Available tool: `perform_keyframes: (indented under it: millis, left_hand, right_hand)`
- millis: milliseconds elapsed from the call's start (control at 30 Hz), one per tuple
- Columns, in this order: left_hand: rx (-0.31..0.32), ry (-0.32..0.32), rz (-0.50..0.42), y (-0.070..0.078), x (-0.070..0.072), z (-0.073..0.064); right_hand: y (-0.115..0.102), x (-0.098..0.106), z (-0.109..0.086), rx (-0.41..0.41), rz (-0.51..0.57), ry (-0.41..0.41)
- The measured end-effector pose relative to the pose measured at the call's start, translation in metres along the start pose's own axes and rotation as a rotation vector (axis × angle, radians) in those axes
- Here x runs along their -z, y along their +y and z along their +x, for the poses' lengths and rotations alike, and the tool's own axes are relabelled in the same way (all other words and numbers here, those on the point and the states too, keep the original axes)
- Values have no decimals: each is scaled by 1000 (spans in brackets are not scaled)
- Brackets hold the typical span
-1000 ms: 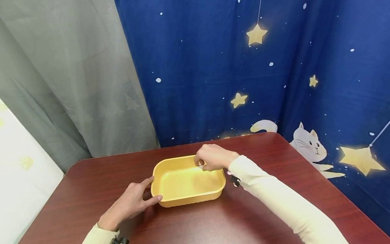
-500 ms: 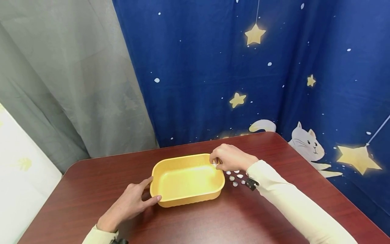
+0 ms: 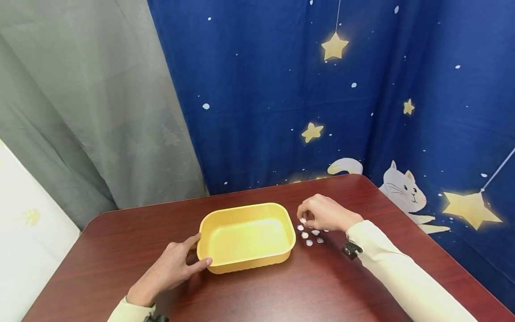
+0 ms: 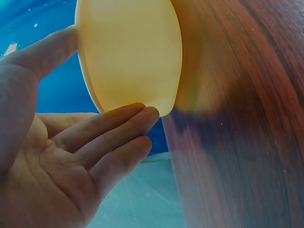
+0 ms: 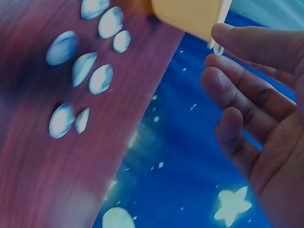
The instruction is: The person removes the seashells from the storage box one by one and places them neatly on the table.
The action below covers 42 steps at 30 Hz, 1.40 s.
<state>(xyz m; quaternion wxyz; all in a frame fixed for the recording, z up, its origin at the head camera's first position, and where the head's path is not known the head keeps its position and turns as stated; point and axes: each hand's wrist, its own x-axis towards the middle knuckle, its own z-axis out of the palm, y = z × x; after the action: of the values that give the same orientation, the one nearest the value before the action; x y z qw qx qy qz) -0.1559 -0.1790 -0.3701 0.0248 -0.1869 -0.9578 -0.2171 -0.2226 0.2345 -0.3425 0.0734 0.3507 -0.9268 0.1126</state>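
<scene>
A yellow rectangular basin (image 3: 247, 239) with rounded corners stands on the table, nothing showing inside it. My left hand (image 3: 170, 268) spans its left end, thumb laid on the near rim and index finger against the far part of that end. In the left wrist view the extended fingers (image 4: 128, 121) touch the basin's wall. My right hand (image 3: 327, 212) is to the right of the basin, above a group of small white shells (image 3: 304, 235). Between thumb and index finger it pinches one shell (image 5: 218, 49), seen edge-on in the right wrist view.
The dark red wooden table (image 3: 257, 295) ends at the back before a blue star-patterned curtain (image 3: 261, 89) and a grey curtain (image 3: 100, 112). Several shells (image 5: 100, 79) lie spread out between the basin and the right sleeve (image 3: 396, 268).
My right hand has moved right, from over the basin to above the shells, still pinching a shell; the shells on the table have come into sight. My left hand stays at the basin.
</scene>
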Motion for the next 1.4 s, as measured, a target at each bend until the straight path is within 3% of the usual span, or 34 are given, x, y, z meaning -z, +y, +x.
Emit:
perform_keyframes:
  millis: [400, 833, 1067, 1400]
  left_hand:
    - [13, -8, -7, 0, 0, 2]
    - [13, -21, -1, 0, -1, 2]
    - [14, -23, -22, 0, 1, 4]
    - [28, -36, -7, -1, 3, 3]
  right_hand:
    - [26, -11, -35, -80, -14, 7]
    - [40, -21, -58, -139, -36, -18]
    - [42, -24, -67, -209, -16, -62]
    - [44, -31, -66, -236, -4, -76]
